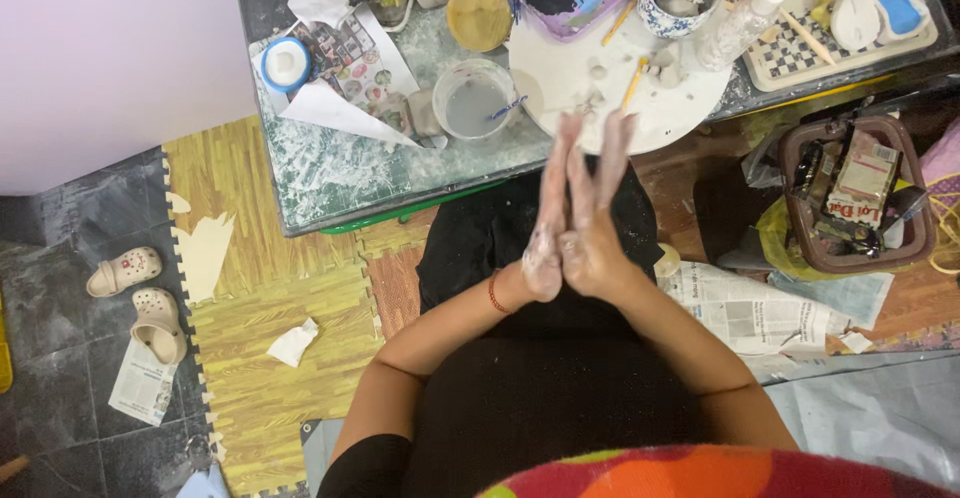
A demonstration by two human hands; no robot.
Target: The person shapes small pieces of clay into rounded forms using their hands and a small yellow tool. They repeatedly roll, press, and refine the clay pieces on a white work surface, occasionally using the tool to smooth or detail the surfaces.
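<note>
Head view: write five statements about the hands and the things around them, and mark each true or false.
1. The left hand and right hand are pressed palm to palm. True.
2. Both hands are clean. False: pale clay smears them.
3. A red bracelet sits on the left wrist. True.
4. The clear cup of grey water stands on the floor mat. False: it stands on the low table, beside the white round board.
5. The pair of beige clogs lies on the table. False: they lie on the dark floor, left of the wood-look mat.
</note>
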